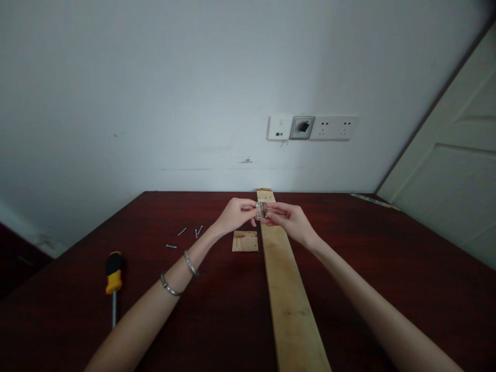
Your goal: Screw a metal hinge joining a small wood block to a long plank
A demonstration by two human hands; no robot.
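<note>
A small metal hinge [262,210] is pinched between my two hands, over the far part of a long wooden plank [289,289]. My left hand [237,214] grips the hinge's left leaf, where screw holes show. From the other side, my right hand [291,221] has its fingers closed on the right edge, covering part of it. A short square piece of wood [245,242] lies on the table just left of the plank, below my left hand. Whether the hinge touches the plank, I cannot tell.
Several loose screws [182,232] lie on the dark red table [217,320], left of my left wrist. A yellow and black screwdriver [114,274] lies farther left. The wall with a socket panel [333,128] stands behind; a thin strip [374,201] lies at the far right edge.
</note>
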